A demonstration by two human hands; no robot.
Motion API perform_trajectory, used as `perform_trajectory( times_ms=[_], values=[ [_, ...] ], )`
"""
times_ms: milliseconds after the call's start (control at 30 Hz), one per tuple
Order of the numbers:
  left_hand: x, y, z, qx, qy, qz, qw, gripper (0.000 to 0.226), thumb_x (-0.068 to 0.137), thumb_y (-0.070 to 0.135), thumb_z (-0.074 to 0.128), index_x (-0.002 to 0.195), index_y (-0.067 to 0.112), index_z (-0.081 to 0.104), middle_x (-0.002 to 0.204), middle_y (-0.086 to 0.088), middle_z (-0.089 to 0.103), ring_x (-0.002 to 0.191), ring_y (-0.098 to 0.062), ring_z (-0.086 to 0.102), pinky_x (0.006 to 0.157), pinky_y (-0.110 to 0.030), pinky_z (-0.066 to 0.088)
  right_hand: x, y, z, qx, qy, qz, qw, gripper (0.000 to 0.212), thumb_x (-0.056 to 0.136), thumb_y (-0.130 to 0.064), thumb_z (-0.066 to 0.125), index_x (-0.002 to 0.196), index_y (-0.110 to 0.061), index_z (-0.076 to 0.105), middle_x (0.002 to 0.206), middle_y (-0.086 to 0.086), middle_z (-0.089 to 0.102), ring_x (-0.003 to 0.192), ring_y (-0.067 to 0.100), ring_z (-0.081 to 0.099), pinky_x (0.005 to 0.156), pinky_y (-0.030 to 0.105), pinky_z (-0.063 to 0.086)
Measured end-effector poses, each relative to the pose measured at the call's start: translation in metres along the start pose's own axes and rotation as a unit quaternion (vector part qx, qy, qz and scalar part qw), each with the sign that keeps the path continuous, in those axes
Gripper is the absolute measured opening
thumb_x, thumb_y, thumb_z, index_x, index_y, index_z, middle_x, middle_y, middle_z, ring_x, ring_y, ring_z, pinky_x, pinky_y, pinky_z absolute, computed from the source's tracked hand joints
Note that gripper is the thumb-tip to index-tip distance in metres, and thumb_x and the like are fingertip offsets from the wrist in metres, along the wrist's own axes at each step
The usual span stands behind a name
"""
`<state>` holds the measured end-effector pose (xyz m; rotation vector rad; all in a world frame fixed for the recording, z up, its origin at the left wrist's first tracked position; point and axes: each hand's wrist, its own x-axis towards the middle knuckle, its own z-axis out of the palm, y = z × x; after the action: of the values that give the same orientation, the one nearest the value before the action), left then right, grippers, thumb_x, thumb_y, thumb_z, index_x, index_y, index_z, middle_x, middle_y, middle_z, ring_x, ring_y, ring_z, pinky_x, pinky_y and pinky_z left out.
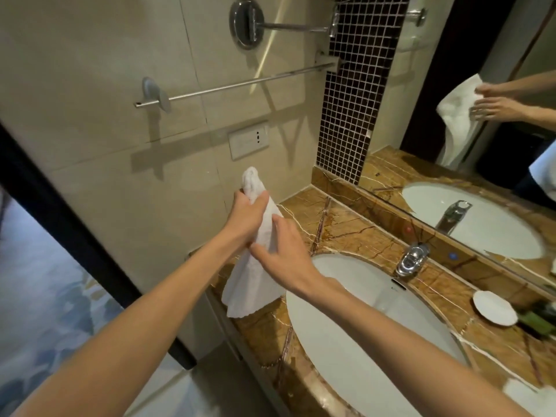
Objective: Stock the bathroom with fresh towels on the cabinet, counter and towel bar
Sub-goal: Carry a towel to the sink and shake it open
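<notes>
Over the left end of the counter (346, 227), just left of the basin (376, 341), a white hand towel (255, 275) hangs bunched & lengthwise in mid-air, held by both hands. Its top pokes out above the left hand (245, 218) & its lower hem flares out near the counter's front edge; can't tell if it touches the stone. Left hand grips the towel near the top, fingers & thumb curled round the cloth. Right hand (284, 254) sits just below on the towel's right side, fingers nearly straight & laid flat vs. the cloth, thumb spread across the front, not clenched. Both forearms are uncovered. Towel is well below the towel bar (240, 84), which runs along the beige tile wall, w/ a white outlet plate (248, 140) btw bar & towel. Counter is brown veined marble; the basin is oval, white, set under the stone, w/ a chrome faucet (412, 259) at its back. Small white dish (495, 308) sits on the counter right of the faucet; something green just beside it, too cut off to name. Behind the counter a wall mirror (436, 49) reflects hands, towel & basin. Dark mosaic tile strip (352, 100) sits btw mirror & beige wall. Round chrome mirror on an arm (246, 23) is mounted above the bar.
</notes>
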<state>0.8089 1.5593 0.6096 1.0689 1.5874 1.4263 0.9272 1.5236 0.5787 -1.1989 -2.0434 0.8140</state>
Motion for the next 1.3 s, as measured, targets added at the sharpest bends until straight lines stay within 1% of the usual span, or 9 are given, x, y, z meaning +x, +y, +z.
perform_trajectory(
  times_ms=[100,267,333,433,667,833,967,1167,1300],
  values=[
    [-0.006,0.003,-0.001,-0.054,-0.055,-0.035,0.996,0.032,0.091,0.022,0.059,0.118,0.009,0.049,0.095,-0.002,0.063,0.071,-0.002,0.066,0.055,-0.018,0.050,0.007,-0.001,-0.004,0.063,0.007,0.005,0.998,0.056,0.081,-0.041,0.062,0.129,-0.018,0.044,0.119,0.001,0.050,0.106,0.014,0.050,0.087,0.032,0.046],
    [-0.016,-0.001,-0.015,-0.031,-0.139,-0.027,0.990,0.041,0.083,0.003,0.068,0.119,0.008,0.050,0.099,-0.008,0.065,0.084,-0.014,0.065,0.062,-0.021,0.052,0.012,0.009,-0.013,0.046,0.017,-0.047,0.998,0.031,0.090,-0.025,0.054,0.120,-0.016,0.059,0.096,-0.007,0.060,0.071,-0.010,0.049,0.061,0.010,0.036],
    [-0.019,-0.004,-0.019,-0.003,-0.140,-0.005,0.990,0.040,0.081,0.003,0.070,0.117,0.009,0.055,0.100,-0.007,0.067,0.085,-0.013,0.066,0.063,-0.020,0.052,0.013,0.011,-0.017,0.046,-0.013,-0.054,0.997,0.027,0.092,-0.025,0.051,0.115,-0.018,0.064,0.095,-0.005,0.067,0.075,-0.004,0.057,0.065,0.015,0.045],
    [-0.020,-0.008,-0.024,-0.015,-0.131,0.000,0.991,0.038,0.078,-0.001,0.072,0.113,0.008,0.061,0.089,-0.005,0.071,0.078,-0.013,0.068,0.063,-0.024,0.053,0.014,0.011,-0.023,0.038,-0.047,-0.041,0.997,0.024,0.092,-0.024,0.050,0.106,-0.013,0.067,0.090,0.008,0.071,0.080,0.024,0.063,0.074,0.044,0.052],
    [-0.023,-0.009,-0.025,0.024,-0.117,0.019,0.993,0.025,0.075,0.005,0.076,0.094,0.021,0.070,0.090,-0.004,0.073,0.084,-0.019,0.068,0.079,-0.036,0.057,0.017,0.012,-0.030,0.132,-0.051,0.026,0.990,0.027,0.090,-0.009,0.045,0.079,0.003,0.067,0.070,0.018,0.060,0.062,0.017,0.044,0.059,0.032,0.032],
    [-0.025,-0.004,-0.020,0.032,-0.098,0.019,0.994,0.022,0.073,0.006,0.079,0.088,0.021,0.071,0.078,-0.002,0.074,0.071,-0.013,0.069,0.062,-0.025,0.057,0.016,0.012,-0.035,0.225,-0.141,0.042,0.963,0.016,0.088,-0.016,0.059,0.100,-0.019,0.069,0.088,-0.001,0.071,0.071,0.003,0.063,0.062,0.016,0.048],
    [-0.024,-0.001,-0.022,0.060,-0.114,0.025,0.991,0.020,0.076,0.008,0.077,0.094,0.014,0.072,0.086,-0.006,0.074,0.075,-0.013,0.068,0.064,-0.025,0.056,0.019,0.018,-0.040,0.203,-0.144,0.038,0.968,0.020,0.088,-0.005,0.058,0.102,-0.015,0.067,0.097,0.003,0.073,0.086,0.014,0.070,0.076,0.029,0.058],
    [-0.009,0.005,-0.044,0.125,-0.107,0.028,0.986,0.012,0.083,0.006,0.064,0.092,0.002,0.071,0.083,-0.010,0.066,0.072,-0.017,0.057,0.067,-0.033,0.047,0.035,0.031,-0.057,0.120,-0.087,0.074,0.986,0.030,0.090,-0.004,0.042,0.068,-0.011,0.062,0.071,0.005,0.062,0.063,0.016,0.055,0.057,0.029,0.046],
    [0.003,0.004,-0.054,0.196,-0.089,0.061,0.975,0.024,0.082,0.001,0.056,0.082,0.019,0.073,0.077,0.000,0.069,0.066,-0.007,0.058,0.058,-0.018,0.047,0.049,0.046,-0.068,0.061,-0.049,0.109,0.991,0.025,0.084,-0.003,0.040,0.065,-0.005,0.056,0.066,0.010,0.053,0.061,0.020,0.047,0.059,0.032,0.038]
  ],
)
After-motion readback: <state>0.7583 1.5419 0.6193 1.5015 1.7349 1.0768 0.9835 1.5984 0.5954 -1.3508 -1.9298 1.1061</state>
